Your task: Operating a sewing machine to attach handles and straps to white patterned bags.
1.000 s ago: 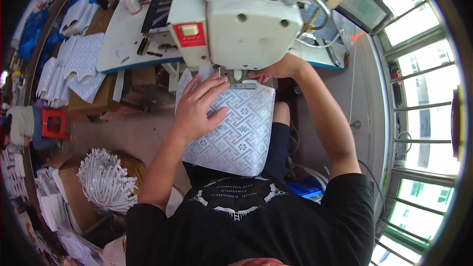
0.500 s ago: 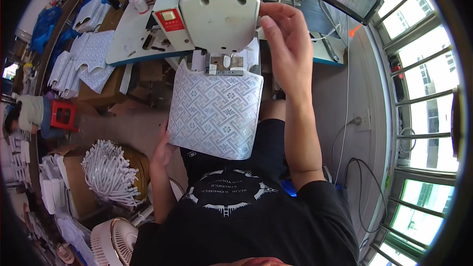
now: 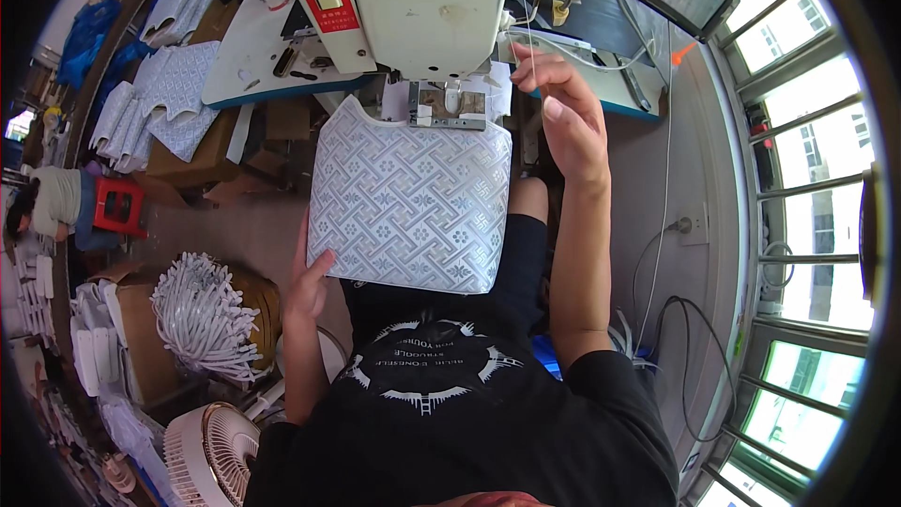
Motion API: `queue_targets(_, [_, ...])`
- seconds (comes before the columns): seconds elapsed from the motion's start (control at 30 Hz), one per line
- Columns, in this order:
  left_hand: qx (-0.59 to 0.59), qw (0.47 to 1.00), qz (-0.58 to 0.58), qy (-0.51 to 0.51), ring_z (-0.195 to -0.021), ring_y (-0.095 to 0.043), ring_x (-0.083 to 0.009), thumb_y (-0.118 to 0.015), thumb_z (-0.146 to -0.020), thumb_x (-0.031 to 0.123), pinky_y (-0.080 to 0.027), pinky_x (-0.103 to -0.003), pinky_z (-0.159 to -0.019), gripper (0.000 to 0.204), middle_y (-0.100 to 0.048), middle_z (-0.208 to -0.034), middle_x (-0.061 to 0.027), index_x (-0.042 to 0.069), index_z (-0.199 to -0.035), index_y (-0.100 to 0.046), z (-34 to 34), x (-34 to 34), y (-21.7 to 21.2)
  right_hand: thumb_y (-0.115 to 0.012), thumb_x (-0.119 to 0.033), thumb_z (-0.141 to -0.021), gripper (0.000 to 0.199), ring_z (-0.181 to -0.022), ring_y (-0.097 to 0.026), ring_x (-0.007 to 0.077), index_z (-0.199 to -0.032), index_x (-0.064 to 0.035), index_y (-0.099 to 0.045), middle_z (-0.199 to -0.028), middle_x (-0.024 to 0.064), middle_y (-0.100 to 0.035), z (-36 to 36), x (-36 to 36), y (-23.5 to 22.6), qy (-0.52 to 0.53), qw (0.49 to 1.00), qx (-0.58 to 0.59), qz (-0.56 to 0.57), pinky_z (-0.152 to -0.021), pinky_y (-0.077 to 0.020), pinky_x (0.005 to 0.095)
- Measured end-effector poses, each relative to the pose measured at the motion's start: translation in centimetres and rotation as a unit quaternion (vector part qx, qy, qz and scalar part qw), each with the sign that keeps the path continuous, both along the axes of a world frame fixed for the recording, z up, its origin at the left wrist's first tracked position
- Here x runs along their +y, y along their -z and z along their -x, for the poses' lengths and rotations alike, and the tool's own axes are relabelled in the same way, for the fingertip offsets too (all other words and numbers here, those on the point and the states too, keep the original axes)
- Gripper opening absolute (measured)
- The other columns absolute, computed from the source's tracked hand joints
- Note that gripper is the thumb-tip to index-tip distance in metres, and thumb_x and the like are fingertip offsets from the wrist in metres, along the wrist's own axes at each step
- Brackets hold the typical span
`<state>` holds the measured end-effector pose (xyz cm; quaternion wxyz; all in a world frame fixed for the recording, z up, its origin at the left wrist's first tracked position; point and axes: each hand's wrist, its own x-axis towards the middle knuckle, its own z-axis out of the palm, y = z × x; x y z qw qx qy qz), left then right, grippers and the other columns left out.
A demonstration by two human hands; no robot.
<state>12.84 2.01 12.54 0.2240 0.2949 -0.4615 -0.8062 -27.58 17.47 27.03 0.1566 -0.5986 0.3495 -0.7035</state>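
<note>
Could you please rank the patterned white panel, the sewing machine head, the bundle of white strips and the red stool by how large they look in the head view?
1. patterned white panel
2. sewing machine head, close to the panel in apparent size
3. bundle of white strips
4. red stool

The fisheye rim shrinks the stool.

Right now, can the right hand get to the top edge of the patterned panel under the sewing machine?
Probably yes: the right hand is raised just beside the sewing machine, with nothing between it and the patterned panel.
</note>
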Motion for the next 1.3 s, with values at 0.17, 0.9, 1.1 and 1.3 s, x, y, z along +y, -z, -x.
queue_targets(0.17, [-0.017,1.000,0.006,-0.021,-0.153,-0.034,-0.0264,-0.073,-0.093,0.016,-0.024,-0.041,-0.125,0.094,-0.035,-0.166,-0.0128,0.002,-0.167,-0.017,-0.4,1.0,-0.5,-0.061,-0.007,-0.103,0.018,-0.120,-0.059,0.0149,-0.117,0.0025,-0.067,-0.129,0.0108,-0.066,-2.1,0.2,-3.8,0.166,0.971,-0.107,-0.134,-0.115,-0.0380,0.0310])
queue_targets(0.9, [-0.002,0.993,0.086,0.077,-0.145,-0.040,-0.0317,-0.079,-0.083,0.011,-0.032,-0.044,-0.120,0.115,-0.032,-0.162,-0.0213,0.002,-0.166,-0.001,2.2,9.9,1.7,-0.063,-0.013,-0.096,0.019,-0.092,-0.072,0.0373,-0.102,0.0002,-0.075,-0.098,0.0202,-0.076,14.9,6.9,11.4,0.548,0.711,0.289,-0.333,-0.082,-0.0567,0.0423])
queue_targets(1.1, [-0.049,0.988,0.132,0.064,-0.143,-0.042,-0.0322,-0.082,-0.080,0.014,-0.033,-0.045,-0.120,0.119,-0.032,-0.162,-0.0225,0.002,-0.166,-0.001,2.4,10.0,1.7,-0.056,-0.017,-0.093,0.028,-0.105,-0.070,0.0438,-0.105,-0.0052,-0.078,-0.109,0.0229,-0.075,25.2,0.6,14.1,0.517,0.496,0.473,-0.513,-0.095,-0.0532,0.0540])
queue_targets(1.3, [-0.066,0.988,0.127,0.056,-0.143,-0.042,-0.0323,-0.082,-0.079,0.014,-0.034,-0.045,-0.120,0.120,-0.031,-0.162,-0.0228,0.002,-0.167,-0.001,2.6,10.4,2.4,-0.058,-0.018,-0.091,0.029,-0.106,-0.070,0.0430,-0.108,-0.0025,-0.076,-0.111,0.0261,-0.074,29.3,1.0,17.9,0.562,0.536,0.425,-0.465,-0.096,-0.0521,0.0568])
